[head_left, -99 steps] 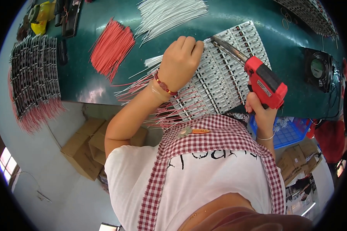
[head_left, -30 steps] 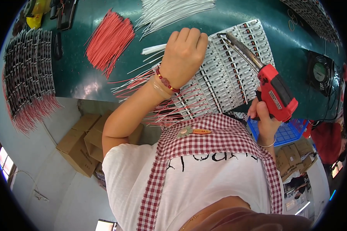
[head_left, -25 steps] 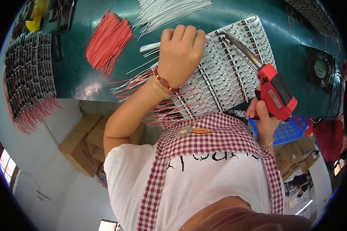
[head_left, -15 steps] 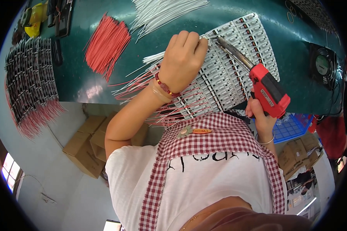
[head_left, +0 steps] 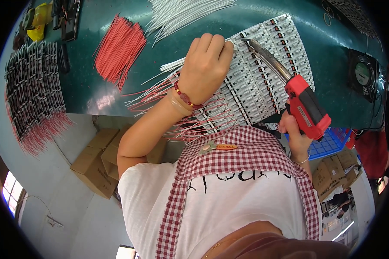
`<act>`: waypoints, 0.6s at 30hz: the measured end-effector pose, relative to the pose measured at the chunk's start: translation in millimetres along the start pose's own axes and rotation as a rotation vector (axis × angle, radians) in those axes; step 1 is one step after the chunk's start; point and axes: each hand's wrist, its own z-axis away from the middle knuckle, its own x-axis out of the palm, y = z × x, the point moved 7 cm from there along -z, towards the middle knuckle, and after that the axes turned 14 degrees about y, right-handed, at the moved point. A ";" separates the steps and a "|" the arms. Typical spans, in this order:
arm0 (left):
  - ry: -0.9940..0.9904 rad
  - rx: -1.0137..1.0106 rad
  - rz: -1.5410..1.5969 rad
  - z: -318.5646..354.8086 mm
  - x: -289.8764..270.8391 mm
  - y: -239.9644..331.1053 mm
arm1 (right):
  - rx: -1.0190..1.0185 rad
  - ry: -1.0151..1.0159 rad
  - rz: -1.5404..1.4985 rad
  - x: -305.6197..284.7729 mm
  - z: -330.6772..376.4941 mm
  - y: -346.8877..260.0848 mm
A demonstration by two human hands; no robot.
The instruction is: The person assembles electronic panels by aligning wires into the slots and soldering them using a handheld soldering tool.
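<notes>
A sheet of white circuit boards (head_left: 257,73) with rows of small parts lies on the bench in front of me. Red and white wires (head_left: 190,116) stick out from its left side. My left hand (head_left: 207,62) rests over the sheet's upper left part, fingers closed in a pinch; what they hold is hidden beneath them. My right hand (head_left: 294,133) grips a red and black soldering gun (head_left: 307,105) by its handle. The gun's long metal nose points up and left, its dark tip over the boards, just right of my left fingertips and apart from them.
A pile of red wires (head_left: 120,52) and a bundle of white wires (head_left: 181,15) lie beyond my left arm. Wired boards (head_left: 36,86) hang over the bench's left end. At right stand a black device with a round face (head_left: 362,72) and a blue basket (head_left: 324,144). Cardboard boxes (head_left: 95,164) sit below.
The soldering gun has shifted right and slightly down in my right hand, its tip drawing away from my left fingertips. My left hand has stayed nearly still.
</notes>
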 end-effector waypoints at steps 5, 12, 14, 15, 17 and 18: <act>-0.002 0.012 -0.023 -1.1 0.0 0.3 | -0.007 -0.005 -0.015 -1.0 1.3 -0.8; 0.014 0.038 0.012 -0.1 -7.4 10.7 | 0.023 -0.020 -0.045 -5.2 5.6 3.3; 0.008 0.030 0.036 3.1 -4.7 12.3 | 0.088 -0.061 -0.024 -4.1 7.0 8.5; 0.000 0.027 0.027 4.3 -3.0 11.7 | 0.088 -0.062 -0.025 -4.3 7.5 9.8; -0.009 0.026 0.023 4.5 -0.8 11.7 | 0.075 -0.055 -0.019 -5.2 9.4 13.5; -0.009 0.024 0.021 4.2 -0.5 11.7 | 0.076 -0.053 -0.018 -8.0 9.9 15.8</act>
